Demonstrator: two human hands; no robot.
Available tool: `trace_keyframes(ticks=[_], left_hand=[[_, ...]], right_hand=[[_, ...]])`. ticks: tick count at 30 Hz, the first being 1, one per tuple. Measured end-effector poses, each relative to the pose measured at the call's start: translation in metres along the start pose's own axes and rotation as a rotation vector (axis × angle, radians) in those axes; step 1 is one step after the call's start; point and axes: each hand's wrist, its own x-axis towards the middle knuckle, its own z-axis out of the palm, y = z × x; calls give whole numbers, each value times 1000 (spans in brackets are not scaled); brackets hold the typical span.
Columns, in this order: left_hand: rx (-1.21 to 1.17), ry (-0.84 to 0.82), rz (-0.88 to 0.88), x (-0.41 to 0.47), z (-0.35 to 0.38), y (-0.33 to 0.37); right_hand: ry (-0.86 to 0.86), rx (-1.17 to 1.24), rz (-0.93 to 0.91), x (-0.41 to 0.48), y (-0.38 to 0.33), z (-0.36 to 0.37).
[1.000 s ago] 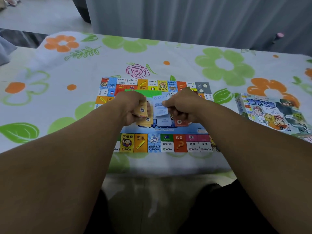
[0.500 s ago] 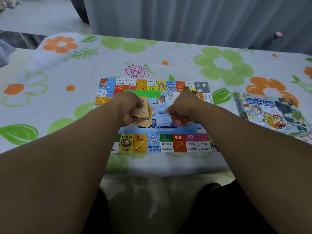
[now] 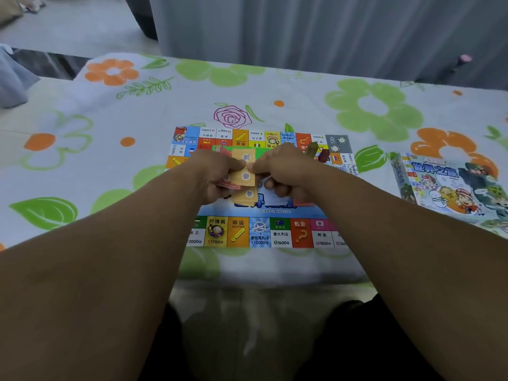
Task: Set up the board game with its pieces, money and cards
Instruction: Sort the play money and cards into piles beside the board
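Both arms outstretched, left hand [image 3: 217, 174] and right hand [image 3: 286, 171] pinching orange cards [image 3: 244, 177]

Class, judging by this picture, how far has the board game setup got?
Done: the board lies unfolded, its box beside it. In hand: the left hand and right hand grip orange cards above the board. Left: those cards are not yet laid down.

From here I count one game board [image 3: 258, 232] on the table [image 3: 275, 86], one game box [image 3: 450, 185] near its right edge, and three orange cards [image 3: 245, 176] showing.
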Motion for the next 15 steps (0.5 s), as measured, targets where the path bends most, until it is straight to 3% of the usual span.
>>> trace_keyframes(ticks=[7,15], left_hand=[[-98,59,-4,1,-17,1],[-185,29,11,-4,-16,3]], right_hand=[[45,-81,84,4,7,-3],[52,-215,50,2,6,4]])
